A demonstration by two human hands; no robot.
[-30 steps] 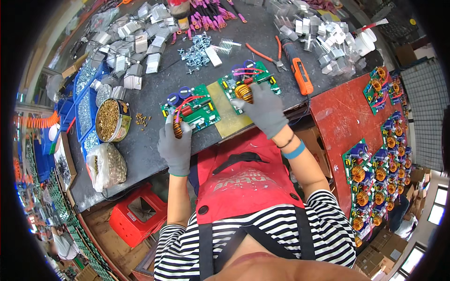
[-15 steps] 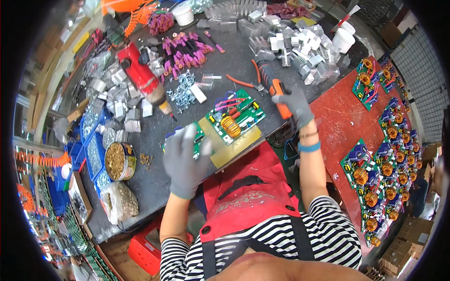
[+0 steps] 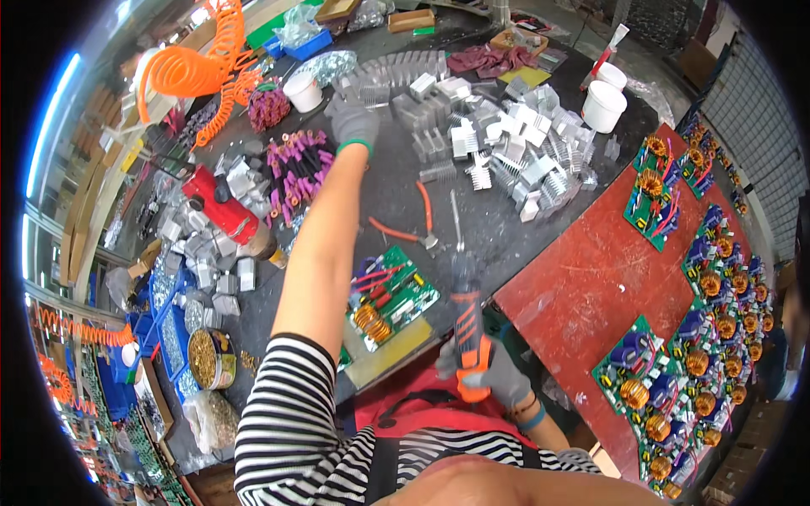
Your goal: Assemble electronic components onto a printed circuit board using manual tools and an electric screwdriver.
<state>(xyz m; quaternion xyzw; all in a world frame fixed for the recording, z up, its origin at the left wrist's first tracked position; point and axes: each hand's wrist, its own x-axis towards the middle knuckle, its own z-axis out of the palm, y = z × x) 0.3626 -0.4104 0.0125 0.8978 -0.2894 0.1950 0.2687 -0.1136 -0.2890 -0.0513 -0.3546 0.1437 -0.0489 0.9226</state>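
My left hand (image 3: 350,124), in a grey glove, is stretched far across the black workbench to the near end of a curved row of finned metal heat sinks (image 3: 403,69); its fingertips are hard to make out. Close to my body, my right hand (image 3: 504,377), gloved too, is closed around an orange and black electric screwdriver (image 3: 472,337), its long bit pointing away from me. A green circuit board (image 3: 405,291) with a copper coil lies left of the screwdriver, beside a yellowish plate (image 3: 392,356). Pliers with orange handles (image 3: 429,221) rest just beyond the board.
Loose heat sinks (image 3: 527,139) are heaped at the back right, near white tubs (image 3: 604,107). A red power driver (image 3: 221,207) lies on the left by purple-ended leads (image 3: 297,173) and a tin of brass screws (image 3: 207,358). Finished-looking boards (image 3: 707,337) crowd the red table (image 3: 557,287).
My left hand has moved from above the near circuit board to the far heat sinks. The right hand has drawn the screwdriver down toward my body, and the view has shifted.
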